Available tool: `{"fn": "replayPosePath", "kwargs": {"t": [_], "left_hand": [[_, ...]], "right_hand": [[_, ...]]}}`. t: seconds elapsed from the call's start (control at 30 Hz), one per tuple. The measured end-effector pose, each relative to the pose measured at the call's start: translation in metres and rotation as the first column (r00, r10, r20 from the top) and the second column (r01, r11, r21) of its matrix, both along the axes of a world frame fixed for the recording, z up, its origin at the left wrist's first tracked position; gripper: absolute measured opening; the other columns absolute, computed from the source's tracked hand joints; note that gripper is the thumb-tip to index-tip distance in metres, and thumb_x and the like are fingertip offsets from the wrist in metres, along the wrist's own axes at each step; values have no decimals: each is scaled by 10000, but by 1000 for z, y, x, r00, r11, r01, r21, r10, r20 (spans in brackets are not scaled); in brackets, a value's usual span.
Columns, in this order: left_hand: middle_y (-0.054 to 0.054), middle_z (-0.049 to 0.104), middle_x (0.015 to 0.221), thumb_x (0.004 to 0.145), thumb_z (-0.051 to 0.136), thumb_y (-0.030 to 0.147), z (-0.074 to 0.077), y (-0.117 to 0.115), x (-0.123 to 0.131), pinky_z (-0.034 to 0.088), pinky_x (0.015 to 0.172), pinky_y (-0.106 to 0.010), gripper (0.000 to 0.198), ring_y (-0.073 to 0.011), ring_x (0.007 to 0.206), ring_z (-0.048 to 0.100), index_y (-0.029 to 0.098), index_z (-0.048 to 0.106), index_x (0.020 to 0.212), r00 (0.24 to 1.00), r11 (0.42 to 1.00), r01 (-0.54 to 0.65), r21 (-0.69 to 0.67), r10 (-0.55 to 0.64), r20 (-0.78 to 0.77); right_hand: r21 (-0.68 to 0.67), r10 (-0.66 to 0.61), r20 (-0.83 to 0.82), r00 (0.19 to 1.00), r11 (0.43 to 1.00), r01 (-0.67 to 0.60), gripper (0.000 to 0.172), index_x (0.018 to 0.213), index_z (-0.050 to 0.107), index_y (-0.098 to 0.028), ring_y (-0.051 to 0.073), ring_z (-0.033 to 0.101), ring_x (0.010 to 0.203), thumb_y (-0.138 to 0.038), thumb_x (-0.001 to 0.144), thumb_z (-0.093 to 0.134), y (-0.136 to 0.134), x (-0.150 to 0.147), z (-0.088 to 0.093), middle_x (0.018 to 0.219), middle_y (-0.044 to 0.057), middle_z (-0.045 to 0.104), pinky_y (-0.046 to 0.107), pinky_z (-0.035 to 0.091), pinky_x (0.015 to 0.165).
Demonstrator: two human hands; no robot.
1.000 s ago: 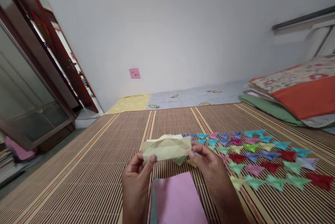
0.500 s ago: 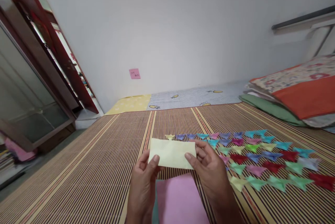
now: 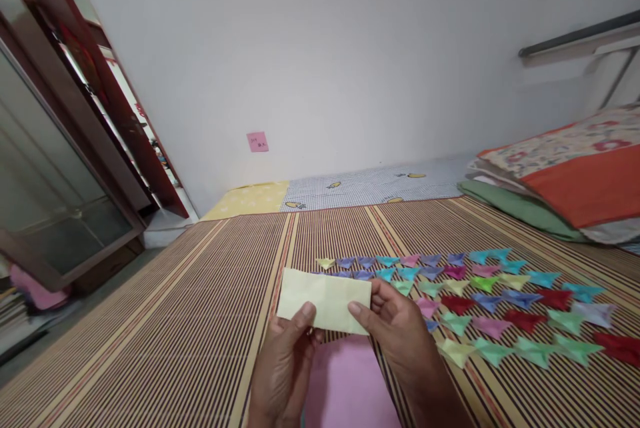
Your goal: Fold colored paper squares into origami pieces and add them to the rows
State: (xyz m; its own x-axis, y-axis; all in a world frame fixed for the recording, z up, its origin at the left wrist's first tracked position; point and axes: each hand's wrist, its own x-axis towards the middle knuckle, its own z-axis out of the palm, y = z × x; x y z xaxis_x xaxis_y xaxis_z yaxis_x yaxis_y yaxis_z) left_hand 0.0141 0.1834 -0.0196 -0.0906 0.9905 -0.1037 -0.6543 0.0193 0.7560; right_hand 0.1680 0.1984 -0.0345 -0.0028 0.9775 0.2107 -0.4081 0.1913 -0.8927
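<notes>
A pale yellow sheet of paper [image 3: 325,296], folded into a wide rectangle, is held up in front of me and tilts slightly down to the right. My left hand [image 3: 290,355] pinches its lower left edge, thumb in front and fingers behind. At the right end, my right hand [image 3: 400,328] grips it the same way. A faint vertical crease shows near the paper's middle. Below both hands lies pink paper [image 3: 350,381], partly covered by my left hand.
Rows of small folded paper shapes [image 3: 493,327] in several colours spread over the striped mat [image 3: 165,321] to the right. Folded bedding [image 3: 590,181] is stacked at the far right. A pink note [image 3: 257,142] sticks to the white wall [image 3: 350,48].
The yellow paper has moved slightly down and left and tilted. My left thumb has slid along its lower edge toward the middle. The right hand still grips the right end.
</notes>
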Motion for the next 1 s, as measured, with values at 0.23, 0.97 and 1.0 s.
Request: {"fn": "replayPosePath", "kwargs": {"t": [0.23, 0.97, 1.0], "left_hand": [[-70, 761, 817, 711, 899, 296, 3, -1, 7, 467, 509, -207, 261, -146, 646, 652, 129, 776, 870, 998, 999, -2, 46, 5, -62], [-27, 691, 754, 797, 828, 352, -1, -2, -8, 532, 581, -236, 241, -114, 590, 575, 140, 774, 897, 922, 990, 65, 126, -11, -387], [-18, 674, 717, 814, 813, 358, -2, -2, -9, 515, 567, -227, 227, -110, 574, 557, 140, 762, 853, 908, 988, 80, 133, -17, -419]], "right_hand": [[-12, 27, 16, 999, 1000, -27, 297, 803, 685, -176, 183, 671, 713, -448, 823, 804, -4, 2, 6, 751, 19, 725, 269, 528, 664], [35, 89, 281, 955, 994, -103, 211, 836, 692, -192, 160, 593, 687, -396, 872, 732, -5, 11, 6, 744, -5, 660, 257, 455, 634], [36, 76, 272, 959, 995, -89, 220, 813, 684, -192, 152, 578, 666, -397, 866, 742, -5, 11, 6, 722, -12, 645, 250, 445, 616]]}}
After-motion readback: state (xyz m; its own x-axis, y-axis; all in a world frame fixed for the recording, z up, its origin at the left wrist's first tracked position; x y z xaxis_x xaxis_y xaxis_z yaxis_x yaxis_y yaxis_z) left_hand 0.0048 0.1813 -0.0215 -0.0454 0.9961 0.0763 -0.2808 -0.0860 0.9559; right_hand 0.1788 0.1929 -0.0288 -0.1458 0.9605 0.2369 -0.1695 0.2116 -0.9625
